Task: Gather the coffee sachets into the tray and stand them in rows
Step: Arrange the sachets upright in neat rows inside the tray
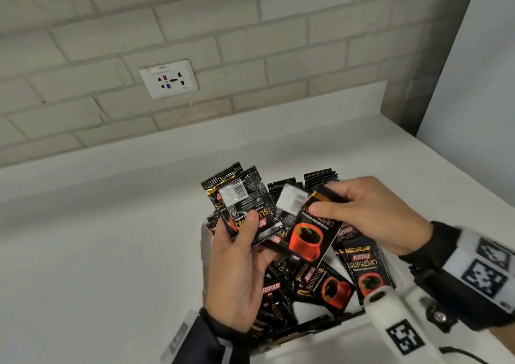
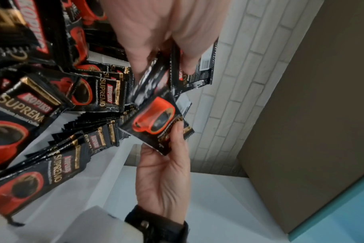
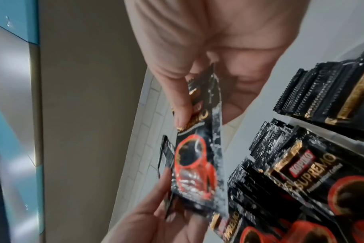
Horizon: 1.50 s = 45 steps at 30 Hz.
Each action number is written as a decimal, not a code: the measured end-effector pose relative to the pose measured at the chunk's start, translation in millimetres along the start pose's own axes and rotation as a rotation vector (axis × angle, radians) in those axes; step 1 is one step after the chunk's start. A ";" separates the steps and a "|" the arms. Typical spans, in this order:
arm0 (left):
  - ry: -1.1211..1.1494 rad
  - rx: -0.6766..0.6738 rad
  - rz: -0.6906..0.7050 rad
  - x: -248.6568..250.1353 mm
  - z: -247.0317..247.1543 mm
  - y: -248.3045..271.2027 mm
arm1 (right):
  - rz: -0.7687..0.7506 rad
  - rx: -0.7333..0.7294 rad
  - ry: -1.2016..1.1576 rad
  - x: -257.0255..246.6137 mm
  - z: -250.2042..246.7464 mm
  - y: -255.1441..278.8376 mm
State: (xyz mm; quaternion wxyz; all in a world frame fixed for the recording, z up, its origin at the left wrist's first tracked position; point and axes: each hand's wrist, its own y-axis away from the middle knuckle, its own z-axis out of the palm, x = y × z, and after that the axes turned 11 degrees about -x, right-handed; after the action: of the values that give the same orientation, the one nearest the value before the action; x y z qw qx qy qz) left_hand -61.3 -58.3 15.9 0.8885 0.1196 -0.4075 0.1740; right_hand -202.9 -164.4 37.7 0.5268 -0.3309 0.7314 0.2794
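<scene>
Two hands work above the tray (image 1: 205, 241): the left hand (image 1: 237, 274) clamps a small stack of sachets (image 1: 245, 204), while the right hand (image 1: 370, 213) pinches one sachet (image 1: 309, 241) by its top edge, long axis slanting down toward that stack, just beside it.

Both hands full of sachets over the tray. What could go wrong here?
1. The left hand grips a fanned stack of sachets under one thumb; one may slip out.
2. The right hand pinches a single sachet by its top edge; merging it could jumble orientations.
3. Loose sachets crowd the tray, hindering neat rows.
</scene>
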 end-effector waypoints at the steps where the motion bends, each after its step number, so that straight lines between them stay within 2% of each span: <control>1: -0.005 0.017 -0.007 2.4 -2.6 -0.4 | -0.019 0.064 0.011 -1.2 -4.5 0.7; 3: -0.048 0.038 -0.031 6.0 -10.1 -2.2 | -0.178 0.281 0.119 -6.3 -14.3 3.6; 4: -0.078 0.030 -0.055 7.0 -13.0 -2.7 | -0.331 0.398 0.237 -11.7 -17.5 6.5; 5: -0.101 0.006 -0.083 7.6 -14.3 -2.5 | -0.515 0.456 0.389 -16.2 -19.3 9.8; 6: -0.119 -0.023 -0.109 7.5 -13.7 -2.2 | -0.686 0.419 0.564 -19.6 -19.1 13.0; 8: -0.148 -0.080 -0.142 6.9 -8.7 -1.0 | -0.893 0.199 0.923 -19.0 -9.7 19.1; 9: -0.160 -0.103 -0.150 7.1 -6.1 -0.3 | -0.911 0.069 1.073 -18.4 -4.3 21.8; 11: -0.180 -0.130 -0.151 8.5 -2.3 0.9 | -0.844 -0.148 1.308 -17.9 3.2 26.2; 14: -0.199 -0.139 -0.148 10.7 -2.1 2.2 | -0.753 -0.286 1.423 -14.9 6.8 28.7; 20: -0.309 -0.194 -0.127 12.4 -1.5 7.7 | -0.687 -0.302 1.395 -11.8 10.8 25.0; 24: -0.375 -0.138 -0.049 11.6 -6.0 5.9 | -0.642 -0.334 1.273 -16.2 9.8 24.6; 26: -0.386 -0.079 -0.007 11.2 -10.3 3.5 | -0.608 -0.320 0.905 -26.3 6.9 29.4; 28: -0.413 -0.029 0.025 10.3 -15.0 1.8 | -0.502 -0.245 0.424 -40.7 2.2 35.8; 30: -0.437 -0.032 0.041 8.7 -17.6 2.0 | -0.412 -0.130 0.119 -45.4 -0.7 37.4; 31: -0.445 -0.053 0.043 7.8 -17.0 2.8 | -0.373 -0.089 0.106 -44.9 0.0 34.3; 33: -0.464 -0.109 0.052 7.3 -11.4 5.9 | -0.287 -0.044 0.266 -40.8 6.0 21.7; 36: -0.487 -0.187 0.097 12.3 -0.2 7.8 | -0.211 -0.032 0.374 -38.5 13.6 2.1; 42: -0.529 -0.243 0.180 30.7 7.8 -5.6 | -0.308 0.031 0.243 -53.6 8.1 -20.7; 45: -0.559 -0.229 0.220 32.9 8.6 -8.7 | -0.291 0.001 0.196 -54.8 -2.1 -23.7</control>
State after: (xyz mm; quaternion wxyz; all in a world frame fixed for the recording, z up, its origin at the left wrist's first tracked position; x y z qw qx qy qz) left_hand -43.6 -62.2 46.0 0.7255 0.0170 -0.6634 0.1823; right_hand -173.3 -170.4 89.3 0.4881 -0.4587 0.7237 0.1662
